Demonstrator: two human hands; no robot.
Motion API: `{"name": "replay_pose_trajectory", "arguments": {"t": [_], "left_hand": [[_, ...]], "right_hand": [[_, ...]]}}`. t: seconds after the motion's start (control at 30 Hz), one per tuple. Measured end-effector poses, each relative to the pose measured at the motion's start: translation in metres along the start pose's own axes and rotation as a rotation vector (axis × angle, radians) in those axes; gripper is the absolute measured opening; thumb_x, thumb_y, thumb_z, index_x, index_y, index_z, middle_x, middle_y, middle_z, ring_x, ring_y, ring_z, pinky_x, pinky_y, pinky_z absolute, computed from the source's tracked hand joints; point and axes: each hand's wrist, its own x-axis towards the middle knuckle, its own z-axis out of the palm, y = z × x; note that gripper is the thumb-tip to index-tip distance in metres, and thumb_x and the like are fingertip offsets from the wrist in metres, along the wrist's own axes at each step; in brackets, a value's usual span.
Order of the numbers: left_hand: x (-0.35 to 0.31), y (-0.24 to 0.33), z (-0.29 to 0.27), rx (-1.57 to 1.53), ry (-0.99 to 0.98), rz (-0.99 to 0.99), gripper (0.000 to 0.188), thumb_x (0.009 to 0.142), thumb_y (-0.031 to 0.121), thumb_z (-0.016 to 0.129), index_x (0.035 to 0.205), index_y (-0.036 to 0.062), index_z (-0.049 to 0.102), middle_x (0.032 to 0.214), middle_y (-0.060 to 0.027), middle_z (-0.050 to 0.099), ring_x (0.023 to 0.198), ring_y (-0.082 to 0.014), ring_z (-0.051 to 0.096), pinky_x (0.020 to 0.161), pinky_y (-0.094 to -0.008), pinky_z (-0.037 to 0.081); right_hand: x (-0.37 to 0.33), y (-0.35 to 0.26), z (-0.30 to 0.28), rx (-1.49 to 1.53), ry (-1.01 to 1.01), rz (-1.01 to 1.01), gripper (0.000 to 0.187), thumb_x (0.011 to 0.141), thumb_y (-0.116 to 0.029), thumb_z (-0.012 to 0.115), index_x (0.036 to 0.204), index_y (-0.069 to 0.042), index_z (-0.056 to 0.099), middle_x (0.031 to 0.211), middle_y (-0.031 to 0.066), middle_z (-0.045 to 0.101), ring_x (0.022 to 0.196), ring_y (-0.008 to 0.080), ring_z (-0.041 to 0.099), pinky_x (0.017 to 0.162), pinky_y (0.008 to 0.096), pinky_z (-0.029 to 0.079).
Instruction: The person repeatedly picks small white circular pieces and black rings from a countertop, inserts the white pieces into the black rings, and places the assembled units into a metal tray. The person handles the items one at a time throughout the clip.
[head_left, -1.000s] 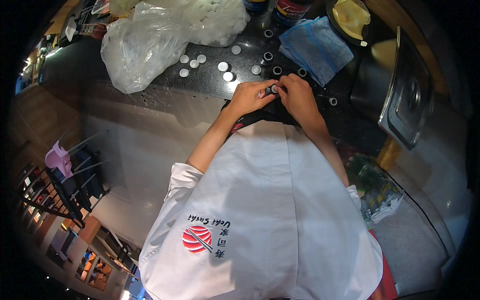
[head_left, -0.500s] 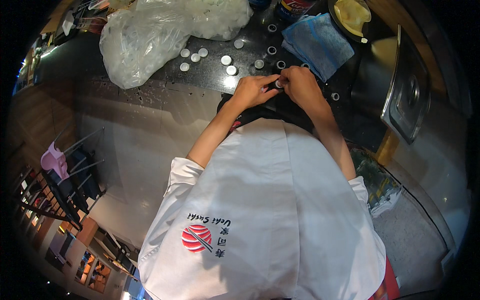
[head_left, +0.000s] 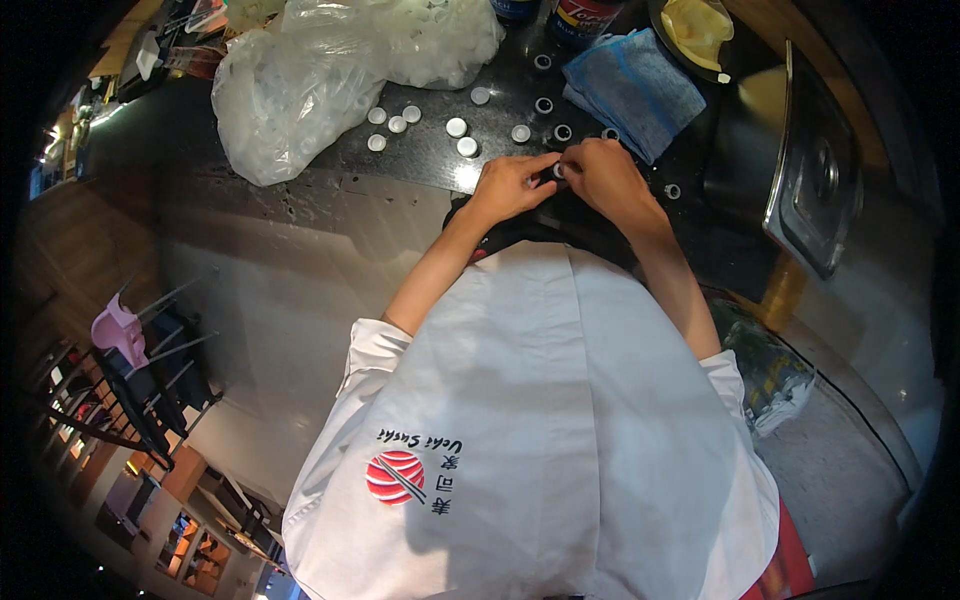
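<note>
At the near edge of the black counter (head_left: 420, 160), my left hand (head_left: 512, 187) and my right hand (head_left: 603, 176) meet fingertip to fingertip. A small white round piece (head_left: 558, 171) shows at the fingertips of my right hand. The fingers of my left hand are closed in a pinch, and what they hold is mostly hidden. Left of my hands lie several small white round caps or cups (head_left: 467, 147). Around and beyond my right hand stand several tiny round containers, dark inside with pale rims (head_left: 563, 132).
A clear plastic bag (head_left: 290, 95) full of small pale pieces sits at the back left. Behind my right hand lies a folded blue cloth (head_left: 634, 90), near a dark bottle (head_left: 583, 20) and a bowl with something yellow (head_left: 697, 32). A metal lid (head_left: 815, 190) leans at the right.
The whole view has shifted slightly. My hands stay together at the counter edge, with only small finger movements. The containers and caps keep their places.
</note>
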Motion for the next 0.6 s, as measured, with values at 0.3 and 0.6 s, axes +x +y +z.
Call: {"name": "replay_pose_trajectory", "arguments": {"t": [0.3, 0.6], "left_hand": [[0.001, -0.002, 0.001, 0.022, -0.03, 0.003, 0.046, 0.077, 0.023, 0.08, 0.122, 0.0158, 0.072, 0.066, -0.0057, 0.063, 0.058, -0.0224, 0.063, 0.058, -0.0345, 0.05], [0.003, -0.002, 0.002, 0.019, -0.071, -0.029, 0.044, 0.079, 0.027, 0.08, 0.121, 0.0189, 0.073, 0.066, -0.0058, 0.062, 0.057, -0.0213, 0.062, 0.057, -0.034, 0.05]], "right_hand": [[-0.023, -0.009, 0.008, -0.016, 0.072, 0.083, 0.013, 0.089, -0.014, 0.065, 0.089, -0.005, 0.074, 0.089, 0.0179, 0.067, 0.083, 0.0376, 0.069, 0.074, 0.0479, 0.055], [-0.027, 0.01, 0.026, -0.11, 0.107, -0.003, 0.01, 0.088, -0.013, 0.067, 0.09, -0.004, 0.07, 0.083, 0.0135, 0.062, 0.073, 0.0343, 0.067, 0.063, 0.0451, 0.054]]}}
